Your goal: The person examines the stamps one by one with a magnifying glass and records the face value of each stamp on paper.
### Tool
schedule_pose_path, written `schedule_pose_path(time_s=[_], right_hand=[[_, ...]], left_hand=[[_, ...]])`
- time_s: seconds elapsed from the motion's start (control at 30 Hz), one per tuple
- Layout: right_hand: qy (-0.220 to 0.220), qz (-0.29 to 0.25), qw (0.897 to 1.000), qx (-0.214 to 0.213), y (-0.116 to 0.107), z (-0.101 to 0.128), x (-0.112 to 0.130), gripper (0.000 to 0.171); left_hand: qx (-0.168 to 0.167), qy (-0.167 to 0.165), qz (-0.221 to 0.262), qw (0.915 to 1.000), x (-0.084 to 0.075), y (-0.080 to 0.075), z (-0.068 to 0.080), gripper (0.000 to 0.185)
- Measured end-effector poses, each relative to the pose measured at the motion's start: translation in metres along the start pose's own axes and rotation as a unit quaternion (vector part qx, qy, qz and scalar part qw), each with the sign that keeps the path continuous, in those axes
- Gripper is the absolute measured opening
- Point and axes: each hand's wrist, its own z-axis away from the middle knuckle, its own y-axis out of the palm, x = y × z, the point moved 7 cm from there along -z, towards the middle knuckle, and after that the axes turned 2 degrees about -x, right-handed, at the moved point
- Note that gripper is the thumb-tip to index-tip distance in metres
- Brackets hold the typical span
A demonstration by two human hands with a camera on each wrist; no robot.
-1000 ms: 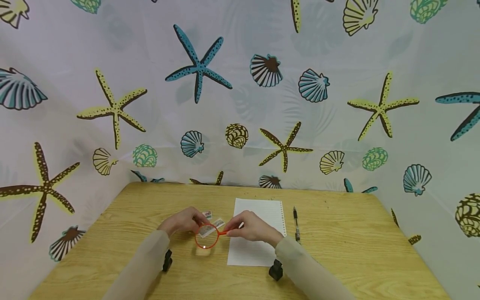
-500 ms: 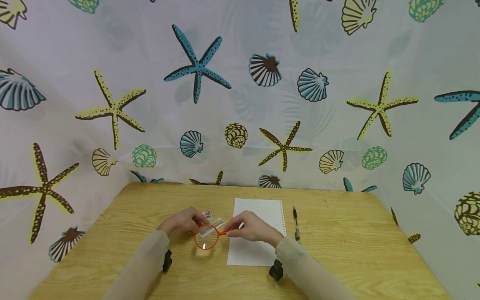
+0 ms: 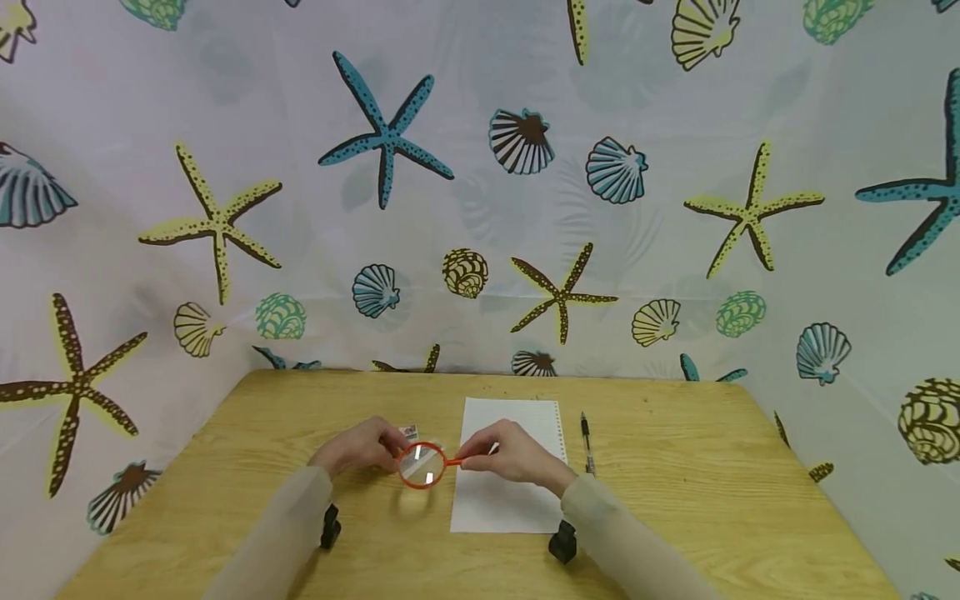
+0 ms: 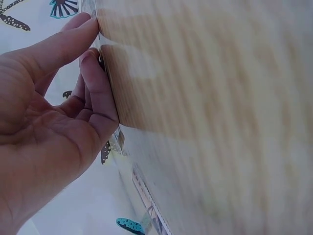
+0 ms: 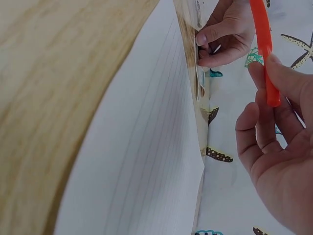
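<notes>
Orange magnifier [image 3: 422, 464] handle pinched in right hand [image 3: 510, 454]; left hand [image 3: 352, 447] fingertips flat on table [image 3: 675, 500]

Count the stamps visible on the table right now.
1 plainly visible: a stamp beside the left hand, behind the magnifying glass held by the right hand. More may hide under the lens.

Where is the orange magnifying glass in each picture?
Head: the magnifier is low and left of centre, between both hands.
Left wrist: not in it.
Right wrist: only its orange handle shows, top right, pinched by the right hand.
Shared landmark: the lined paper.
</notes>
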Motion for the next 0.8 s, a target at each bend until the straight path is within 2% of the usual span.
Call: schedule_pose_path(time_s=[0.23, 0.47, 0.63, 0.8], right_hand=[[-0.003, -0.007, 1.0, -0.019, -0.011, 0.007, -0.003, 0.011], [0.02, -0.011, 0.999, -0.05, -0.025, 0.019, -0.014, 0.01], [0.019, -0.013, 0.997, -0.071, -0.034, 0.025, -0.024, 0.014], [0.02, -0.011, 0.996, -0.082, -0.042, 0.03, -0.03, 0.011]], left_hand=[[0.0, 0.005, -0.011, 0.9999, 0.001, 0.0, 0.0, 0.025], [-0.002, 0.009, -0.023, 0.9997, 0.004, -0.001, -0.002, 0.021], [-0.02, -0.013, 0.0, 0.9997, 0.007, -0.002, -0.004, 0.017], [-0.029, 0.004, 0.016, 0.9994, -0.001, 0.0, -0.006, 0.012]])
